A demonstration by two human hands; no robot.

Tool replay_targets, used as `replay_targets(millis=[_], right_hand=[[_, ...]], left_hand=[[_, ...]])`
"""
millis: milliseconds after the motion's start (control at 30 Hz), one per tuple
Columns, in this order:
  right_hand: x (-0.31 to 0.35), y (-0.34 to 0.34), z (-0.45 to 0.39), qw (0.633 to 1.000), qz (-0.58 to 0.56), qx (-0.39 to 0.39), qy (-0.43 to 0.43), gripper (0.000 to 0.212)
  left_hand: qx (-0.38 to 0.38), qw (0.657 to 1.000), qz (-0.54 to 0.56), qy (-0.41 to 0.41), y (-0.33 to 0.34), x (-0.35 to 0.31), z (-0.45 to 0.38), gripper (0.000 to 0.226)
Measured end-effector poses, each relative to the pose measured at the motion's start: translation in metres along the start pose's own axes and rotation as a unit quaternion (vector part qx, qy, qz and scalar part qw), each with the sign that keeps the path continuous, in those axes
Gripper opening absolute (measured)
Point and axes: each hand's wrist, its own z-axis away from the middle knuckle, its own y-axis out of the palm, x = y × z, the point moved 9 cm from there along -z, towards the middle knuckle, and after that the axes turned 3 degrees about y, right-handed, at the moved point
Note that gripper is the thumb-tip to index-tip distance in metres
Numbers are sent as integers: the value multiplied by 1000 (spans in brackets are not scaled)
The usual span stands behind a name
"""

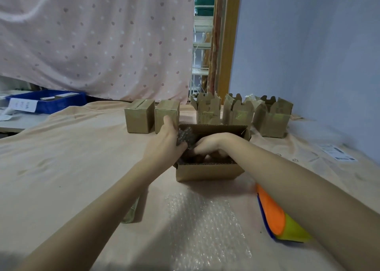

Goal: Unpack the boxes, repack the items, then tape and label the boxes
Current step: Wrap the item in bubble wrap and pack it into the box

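Because the item inside the open box (pixel 207 171) is wrapped in bubble wrap (pixel 184 136), it should be treated as light, soft on the outside and somewhat slippery, with contents that may be fragile; what is under the wrap cannot be identified. Take hold across the wrapped bundle's two sides rather than by a loose edge of the film, which would likely stretch or slip.

The open box stands near the middle of the table (pixel 61 147), flaps up, with both hands inside its mouth. The left hand (pixel 167 141) reaches in from the left, fingers curled around the bundle at the box's left end. The right hand (pixel 209 145) comes in from the right, palm down, fingers bent into the box interior; whether it grips the bundle or only presses on it cannot be told.

Both forearms are extended forward and converge on the box.

Two closed boxes (pixel 152 116) stand just behind it toward the far edge, and three opened boxes (pixel 242 112) stand toward the far right corner. A flat bubble wrap sheet (pixel 205 225) lies near the front edge.
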Motion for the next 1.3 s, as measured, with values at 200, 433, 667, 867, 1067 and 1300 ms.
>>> replay_targets(millis=[200, 433, 667, 867, 1067, 1300], right_hand=[[-10, 2, -7, 1000, 5, 8, 25, 43], [-17, 7, -17, 997, -29, -10, 68, 39], [-21, 15, -24, 994, -32, -10, 107, 25], [-27, 22, -27, 992, -53, -19, 116, 36], [-15, 6, 0, 998, -3, -10, 60, 26], [8, 8, 18, 994, 60, -76, -60, 55]], left_hand=[[39, 999, -29, 1, 8, 8, 10, 33], [40, 999, -29, 13, 6, 10, 14, 44], [30, 999, -21, 11, 5, 9, 15, 51], [24, 999, -15, 23, 6, 9, 18, 50], [19, 999, -22, 22, 4, 10, 18, 48], [17, 1000, 0, 18, 7, 7, 15, 49]])
